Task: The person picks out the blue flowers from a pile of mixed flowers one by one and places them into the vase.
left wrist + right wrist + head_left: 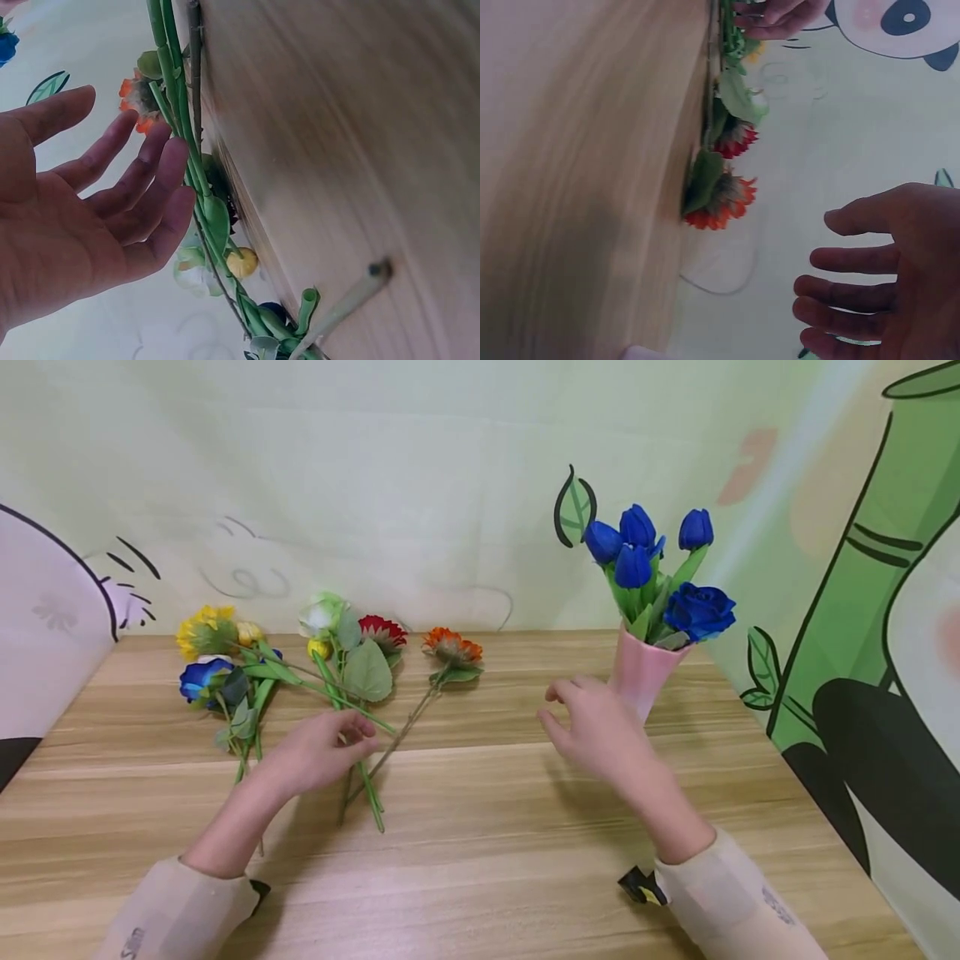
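Note:
My left hand (318, 752) hovers over the stems of the loose flowers, its fingers relaxed and nothing held in the left wrist view. Nearest to it lie green stems (169, 60) and the long stem of an orange flower (453, 647). Beside that are a red flower (382, 632) and a pale green-white flower (324, 612). My right hand (600, 731), fingers loosely spread and holding nothing, is in front of a pink vase (647, 672). Blue tulips (633, 566) and a blue rose (701, 612) stand upright in the vase.
At the left of the wooden table (480, 860) lie a yellow flower (204, 633) and a blue rose with pale edges (202, 681), their stems crossing others. A printed cloth (420, 485) hangs behind the table's back edge.

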Demonstrator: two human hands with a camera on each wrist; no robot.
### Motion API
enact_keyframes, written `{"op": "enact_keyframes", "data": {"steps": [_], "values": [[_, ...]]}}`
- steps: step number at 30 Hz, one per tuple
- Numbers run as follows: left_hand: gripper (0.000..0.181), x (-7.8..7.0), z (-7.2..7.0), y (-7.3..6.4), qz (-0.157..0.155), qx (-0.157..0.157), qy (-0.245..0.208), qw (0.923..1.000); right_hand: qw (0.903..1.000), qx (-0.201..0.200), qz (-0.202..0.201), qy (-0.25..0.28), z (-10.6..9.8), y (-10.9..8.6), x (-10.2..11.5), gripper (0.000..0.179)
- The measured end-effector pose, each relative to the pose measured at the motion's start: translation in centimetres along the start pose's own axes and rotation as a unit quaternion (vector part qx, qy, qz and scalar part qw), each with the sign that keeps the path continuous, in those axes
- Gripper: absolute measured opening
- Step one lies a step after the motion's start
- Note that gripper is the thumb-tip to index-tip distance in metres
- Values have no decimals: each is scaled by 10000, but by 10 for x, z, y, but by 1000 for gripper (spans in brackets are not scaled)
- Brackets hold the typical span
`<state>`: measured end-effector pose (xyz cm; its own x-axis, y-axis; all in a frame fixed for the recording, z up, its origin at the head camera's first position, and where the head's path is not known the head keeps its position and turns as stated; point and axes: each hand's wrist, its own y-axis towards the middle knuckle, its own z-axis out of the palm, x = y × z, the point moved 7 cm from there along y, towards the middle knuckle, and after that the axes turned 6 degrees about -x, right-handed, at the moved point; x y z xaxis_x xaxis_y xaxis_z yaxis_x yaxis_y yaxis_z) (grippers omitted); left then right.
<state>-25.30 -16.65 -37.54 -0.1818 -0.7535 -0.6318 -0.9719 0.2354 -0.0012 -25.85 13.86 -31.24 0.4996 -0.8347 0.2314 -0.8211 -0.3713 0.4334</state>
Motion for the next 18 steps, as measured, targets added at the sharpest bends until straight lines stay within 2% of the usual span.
{"op": "enact_keyframes", "data": {"steps": [3,5,12,18], "values": [[27,0,1,0,-14,27,20,10000,9990,410,150,-11,14,-3,-5,25],[27,-1,1,-1,7,24,33,10000,9984,516,213,-21,19,-5,-8,25],[28,3,-1,0,-23,-17,-37,10000,9982,550,228,-66,24,-7,-10,24],[30,9,-7,0,-52,-159,-240,9996,9970,707,272,-176,25,-9,-12,26]]}}
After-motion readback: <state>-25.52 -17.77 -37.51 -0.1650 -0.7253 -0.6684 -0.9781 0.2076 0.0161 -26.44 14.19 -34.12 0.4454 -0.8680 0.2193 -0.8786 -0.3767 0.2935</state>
